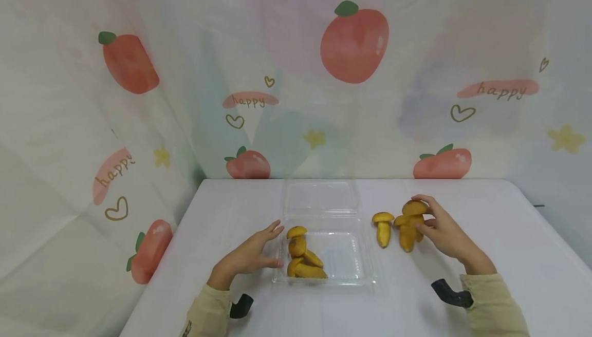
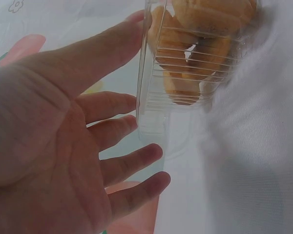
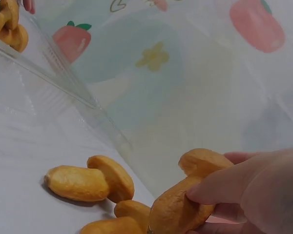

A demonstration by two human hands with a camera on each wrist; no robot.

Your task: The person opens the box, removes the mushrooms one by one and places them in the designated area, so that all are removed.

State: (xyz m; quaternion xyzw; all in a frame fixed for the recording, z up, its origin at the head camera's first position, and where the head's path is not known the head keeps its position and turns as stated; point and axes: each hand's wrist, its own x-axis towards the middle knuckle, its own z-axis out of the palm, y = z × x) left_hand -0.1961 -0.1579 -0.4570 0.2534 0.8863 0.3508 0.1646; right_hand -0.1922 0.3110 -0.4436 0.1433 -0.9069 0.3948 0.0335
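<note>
My right hand [image 1: 444, 231] grips a yellow-brown mushroom [image 1: 414, 207] by cap and stem, thumb on the near side. A second mushroom [image 1: 406, 237] lies right beside it and partly overlaps it in the head view. Another mushroom [image 1: 383, 229] lies a little further left on the table. Along the left side of a clear plastic clamshell box [image 1: 344, 281], several mushrooms [image 1: 310, 271] are grouped together. My left hand [image 1: 250, 252] is at the box's left wall, fingers spread and fairly straight; in the left wrist view its thumb [image 2: 122, 36] touches the rim.
The box's lid [image 1: 320, 198] stands open toward the back of the white table [image 1: 240, 201]. A printed curtain [image 1: 296, 44] hangs behind the table and down its left side. Black curved pieces [image 1: 450, 294] sit at both wrists.
</note>
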